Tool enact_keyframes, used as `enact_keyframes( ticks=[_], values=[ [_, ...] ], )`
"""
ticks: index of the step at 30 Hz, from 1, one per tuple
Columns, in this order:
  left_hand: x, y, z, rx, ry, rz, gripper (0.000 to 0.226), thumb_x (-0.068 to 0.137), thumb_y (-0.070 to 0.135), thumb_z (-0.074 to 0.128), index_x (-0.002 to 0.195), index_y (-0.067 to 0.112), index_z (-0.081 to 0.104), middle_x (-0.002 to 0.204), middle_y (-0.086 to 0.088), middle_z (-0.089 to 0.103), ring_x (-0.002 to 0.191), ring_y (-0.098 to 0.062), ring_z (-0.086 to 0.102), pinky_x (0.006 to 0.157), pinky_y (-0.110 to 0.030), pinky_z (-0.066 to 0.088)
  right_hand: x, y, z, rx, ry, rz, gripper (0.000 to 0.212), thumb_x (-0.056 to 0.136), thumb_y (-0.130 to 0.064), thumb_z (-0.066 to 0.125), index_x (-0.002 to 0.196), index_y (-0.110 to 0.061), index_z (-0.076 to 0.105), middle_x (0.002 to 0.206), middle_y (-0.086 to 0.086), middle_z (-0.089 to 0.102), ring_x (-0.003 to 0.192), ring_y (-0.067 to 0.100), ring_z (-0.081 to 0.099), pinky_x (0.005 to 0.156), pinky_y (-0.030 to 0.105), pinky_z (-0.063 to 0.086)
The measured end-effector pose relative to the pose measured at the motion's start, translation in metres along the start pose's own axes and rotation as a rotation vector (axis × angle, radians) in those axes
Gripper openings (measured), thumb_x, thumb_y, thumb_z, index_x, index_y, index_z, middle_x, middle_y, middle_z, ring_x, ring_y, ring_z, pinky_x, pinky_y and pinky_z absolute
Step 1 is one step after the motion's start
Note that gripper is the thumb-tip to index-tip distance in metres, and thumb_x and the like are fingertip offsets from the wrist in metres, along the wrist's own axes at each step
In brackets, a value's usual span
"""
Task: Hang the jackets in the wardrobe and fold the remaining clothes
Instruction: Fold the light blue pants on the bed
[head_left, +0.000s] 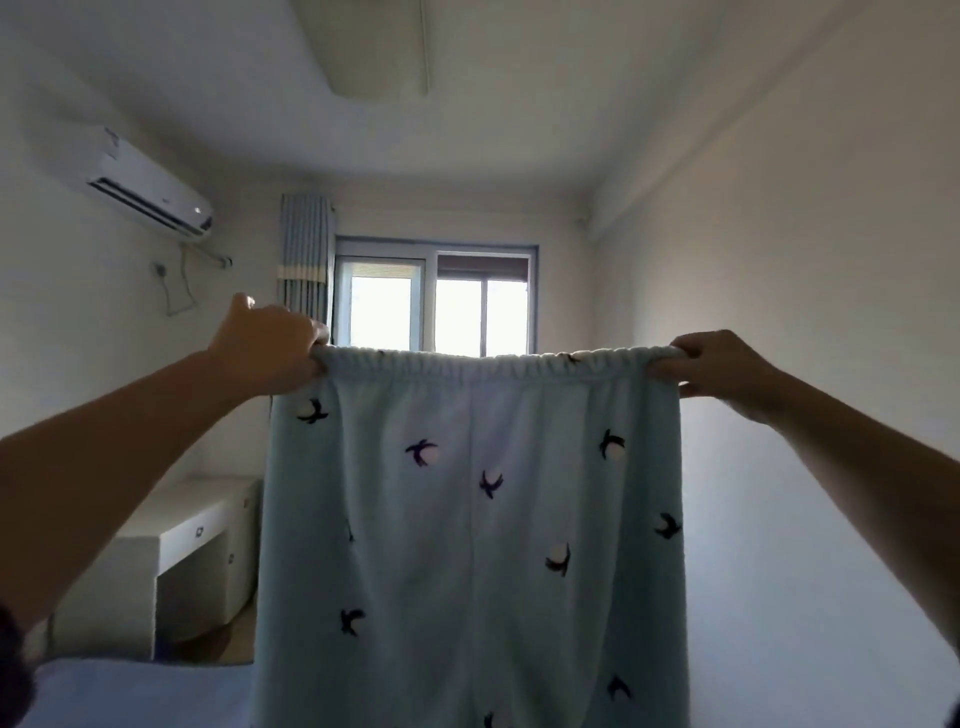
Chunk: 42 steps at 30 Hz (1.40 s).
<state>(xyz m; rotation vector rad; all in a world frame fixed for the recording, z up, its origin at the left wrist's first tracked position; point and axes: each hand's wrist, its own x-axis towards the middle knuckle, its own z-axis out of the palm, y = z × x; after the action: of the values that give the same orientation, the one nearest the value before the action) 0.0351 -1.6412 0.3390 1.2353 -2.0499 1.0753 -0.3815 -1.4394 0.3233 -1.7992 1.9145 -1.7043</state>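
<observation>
A pair of pale blue fleece trousers (467, 519), printed with small dark birds, hangs stretched out flat in front of the window (434, 296), its lower part running off the bottom edge of the view. The gathered elastic waistband (483, 361) runs level just beneath the window's lower edge, pulled taut between two raised bare arms. The left hand (265, 348) is closed in a fist on the waistband's left end, below and to the left of the window, with the fingers wrapped over the cloth and the knuckles turned up. The right hand (722, 371) is closed on the waistband's right end, below and to the right of the window, pinching the bunched edge between thumb and curled fingers. Immediately left of the window hangs a striped blue curtain (306, 260), drawn aside. Farther left, and higher than the window, a white air conditioner (150, 187) is fixed to the side wall, with a cord looping down under it. Well below the window and to its left, partly covered by the trousers, stands a white desk (197, 535) with drawers. Above the window, on the ceiling, sits a pale light fitting (363, 47).
</observation>
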Motion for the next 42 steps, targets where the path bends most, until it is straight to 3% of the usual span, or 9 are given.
enact_keyframes(
  ticks=[7,11,16,22,25,29,34,39,42],
  values=[
    [-0.004,0.001,0.007,-0.014,-0.078,-0.005,0.018,0.088,0.03,0.044,0.104,0.03,0.05,0.076,0.014,0.05,0.097,-0.015,0.059,0.105,-0.053,0.026,0.0,-0.004,0.01,0.475,-0.136,0.005,0.02,0.077,-0.003,0.071,0.094,-0.01,0.061,0.086,0.008,0.065,0.075,0.015,0.063,0.065,0.022,0.055],
    [-0.02,0.009,0.013,0.08,-0.029,0.119,0.016,0.089,0.041,0.044,0.102,0.032,0.047,0.092,0.016,0.058,0.096,-0.009,0.059,0.105,-0.05,0.027,-0.012,0.003,0.014,0.358,-0.348,0.013,0.038,0.062,-0.023,0.082,0.1,-0.02,0.075,0.1,0.003,0.072,0.094,0.015,0.066,0.076,0.023,0.054],
    [-0.032,0.024,-0.004,-0.599,0.213,0.155,0.008,0.088,0.019,0.063,0.088,0.024,0.058,0.084,0.009,0.063,0.085,-0.016,0.059,0.102,-0.053,0.031,-0.033,-0.009,0.027,0.624,-0.536,-0.147,0.03,0.065,-0.028,0.087,0.087,-0.017,0.07,0.09,0.009,0.06,0.087,0.021,0.058,0.076,0.028,0.05],
    [-0.046,0.046,-0.023,-1.057,0.504,0.091,0.021,0.08,0.003,0.067,0.09,0.02,0.06,0.085,0.01,0.064,0.077,-0.005,0.059,0.08,-0.014,0.046,-0.061,-0.039,0.042,0.968,-0.822,-0.276,0.01,0.086,-0.012,0.066,0.092,-0.018,0.061,0.092,0.006,0.061,0.087,0.018,0.061,0.078,0.028,0.049],
    [-0.061,0.067,-0.017,-1.173,0.301,0.154,0.019,0.081,0.0,0.068,0.089,0.015,0.06,0.088,0.003,0.065,0.081,-0.011,0.061,0.077,-0.026,0.048,-0.077,-0.05,0.069,0.871,-0.667,-0.234,0.018,0.075,-0.01,0.073,0.086,-0.02,0.065,0.079,-0.001,0.06,0.071,0.011,0.058,0.063,0.021,0.049],
    [-0.074,0.105,-0.018,-1.367,0.088,0.266,0.034,0.068,0.044,0.073,0.084,0.016,0.064,0.082,0.005,0.069,0.078,-0.009,0.065,0.07,-0.018,0.052,-0.092,-0.044,0.118,0.48,-0.597,-0.327,0.02,0.085,0.003,0.061,0.098,-0.012,0.065,0.091,0.001,0.064,0.086,0.015,0.06,0.08,0.027,0.054],
    [-0.098,0.128,-0.001,-1.467,0.026,0.351,0.007,0.085,0.021,0.062,0.092,0.019,0.061,0.094,0.0,0.067,0.088,-0.027,0.063,0.077,-0.053,0.051,-0.11,-0.036,0.139,0.25,-0.492,-0.399,0.029,0.079,0.011,0.066,0.091,-0.015,0.068,0.087,-0.005,0.067,0.084,0.008,0.062,0.079,0.027,0.056],
    [-0.109,0.139,0.002,-1.614,-0.047,0.389,0.01,0.088,0.006,0.062,0.097,0.005,0.06,0.1,-0.011,0.067,0.092,-0.036,0.063,0.082,-0.058,0.05,-0.121,-0.015,0.156,0.182,-0.289,-0.422,0.033,0.077,0.008,0.072,0.09,-0.022,0.065,0.088,-0.008,0.064,0.085,0.013,0.062,0.081,0.045,0.054],
    [-0.12,0.145,0.009,-1.58,-0.075,0.402,0.014,0.086,0.0,0.066,0.095,0.009,0.061,0.101,-0.015,0.066,0.096,-0.037,0.063,0.083,-0.058,0.049,-0.126,0.001,0.164,0.217,-0.311,-0.4,0.026,0.078,0.003,0.073,0.096,-0.013,0.066,0.111,0.001,0.062,0.105,0.011,0.059,0.088,0.027,0.052]
  ],
)
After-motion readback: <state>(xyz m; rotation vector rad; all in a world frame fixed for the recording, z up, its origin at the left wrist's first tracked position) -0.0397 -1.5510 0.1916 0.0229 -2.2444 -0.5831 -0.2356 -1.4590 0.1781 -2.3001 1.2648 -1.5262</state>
